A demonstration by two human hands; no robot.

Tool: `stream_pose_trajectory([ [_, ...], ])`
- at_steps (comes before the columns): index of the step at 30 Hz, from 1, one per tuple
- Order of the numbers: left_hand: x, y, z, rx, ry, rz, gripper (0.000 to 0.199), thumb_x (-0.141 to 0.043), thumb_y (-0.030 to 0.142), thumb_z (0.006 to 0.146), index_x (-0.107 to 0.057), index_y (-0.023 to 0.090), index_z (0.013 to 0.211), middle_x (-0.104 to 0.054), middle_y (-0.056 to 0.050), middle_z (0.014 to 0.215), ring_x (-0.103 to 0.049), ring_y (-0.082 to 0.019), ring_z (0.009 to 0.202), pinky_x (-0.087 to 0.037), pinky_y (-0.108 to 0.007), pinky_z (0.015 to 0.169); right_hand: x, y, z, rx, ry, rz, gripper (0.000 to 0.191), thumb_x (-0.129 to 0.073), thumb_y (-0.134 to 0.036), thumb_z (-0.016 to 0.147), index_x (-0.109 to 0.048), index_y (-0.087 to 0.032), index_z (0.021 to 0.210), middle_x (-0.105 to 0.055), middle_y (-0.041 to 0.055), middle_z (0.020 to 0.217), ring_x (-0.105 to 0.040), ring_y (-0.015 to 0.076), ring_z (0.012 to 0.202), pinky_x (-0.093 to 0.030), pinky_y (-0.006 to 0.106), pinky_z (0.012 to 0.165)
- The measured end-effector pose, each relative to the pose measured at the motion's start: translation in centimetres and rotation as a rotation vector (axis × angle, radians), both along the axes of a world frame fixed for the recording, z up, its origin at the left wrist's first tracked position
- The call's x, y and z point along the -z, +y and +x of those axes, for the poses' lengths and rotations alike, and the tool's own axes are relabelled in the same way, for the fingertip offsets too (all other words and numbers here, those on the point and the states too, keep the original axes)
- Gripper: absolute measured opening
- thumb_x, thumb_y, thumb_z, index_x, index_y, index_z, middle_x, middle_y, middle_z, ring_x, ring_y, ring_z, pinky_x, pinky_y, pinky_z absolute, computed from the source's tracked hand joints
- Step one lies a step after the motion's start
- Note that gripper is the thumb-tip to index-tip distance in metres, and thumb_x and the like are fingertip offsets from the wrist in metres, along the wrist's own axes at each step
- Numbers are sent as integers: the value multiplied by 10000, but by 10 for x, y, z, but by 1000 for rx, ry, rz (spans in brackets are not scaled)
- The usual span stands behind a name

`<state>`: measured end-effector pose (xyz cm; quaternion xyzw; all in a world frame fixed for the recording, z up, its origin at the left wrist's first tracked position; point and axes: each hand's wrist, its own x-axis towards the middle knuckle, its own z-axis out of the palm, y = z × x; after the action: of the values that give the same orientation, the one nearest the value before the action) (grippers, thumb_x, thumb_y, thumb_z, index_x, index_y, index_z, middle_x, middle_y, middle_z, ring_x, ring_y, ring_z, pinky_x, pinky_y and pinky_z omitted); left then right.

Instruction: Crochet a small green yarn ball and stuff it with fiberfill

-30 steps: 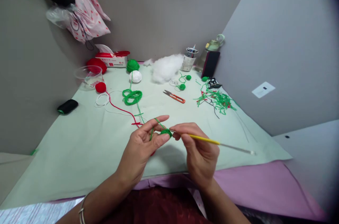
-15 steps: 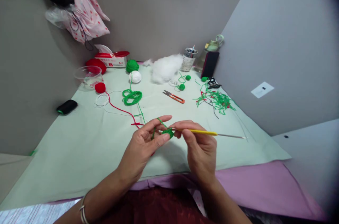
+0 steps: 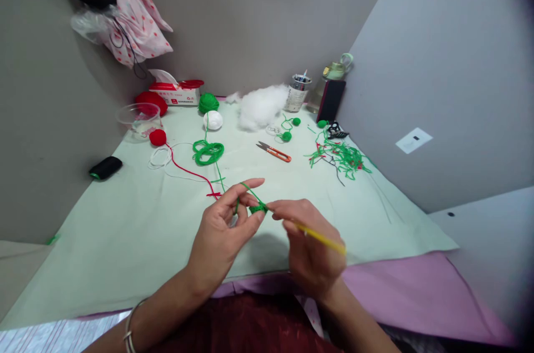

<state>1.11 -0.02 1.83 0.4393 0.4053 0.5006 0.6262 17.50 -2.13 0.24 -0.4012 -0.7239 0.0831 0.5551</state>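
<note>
Between its thumb and fingers my left hand (image 3: 225, 230) pinches a small green crochet piece (image 3: 257, 208). A strand of green yarn (image 3: 252, 192) runs taut over the raised index finger down to the piece. My right hand (image 3: 315, 242) grips a crochet hook (image 3: 319, 237) by its yellow handle, slightly smeared by motion. The hook's tip meets the right edge of the green piece, though the tip itself is too small to make out. Red yarn (image 3: 187, 171) and the green working strand trail from behind my left hand toward the back of the table.
Orange thread snips (image 3: 273, 152) lie beyond my hands. White stuffing (image 3: 262, 108), a green yarn ball (image 3: 208, 103) and a tissue box (image 3: 183, 95) stand at the back. Green yarn scraps (image 3: 344, 158) are heaped at right, near a phone (image 3: 331, 101). A black case (image 3: 105, 168) sits far left.
The hook's handle has swung from nearly level to tilted, its rear end coming down toward me. My left hand and the green piece have shifted slightly left.
</note>
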Motion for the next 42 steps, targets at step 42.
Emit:
stream_pose_trajectory([
  [42, 3, 6, -8, 132, 50, 43, 345, -826, 301, 881, -792, 319, 1224, -656, 6, 914, -599, -149, 847, -481, -290, 835, -4, 8, 4, -182, 550, -353, 231, -540, -290, 1102, -756, -259, 1025, -779, 7, 945, -687, 117, 732, -575, 268, 721],
])
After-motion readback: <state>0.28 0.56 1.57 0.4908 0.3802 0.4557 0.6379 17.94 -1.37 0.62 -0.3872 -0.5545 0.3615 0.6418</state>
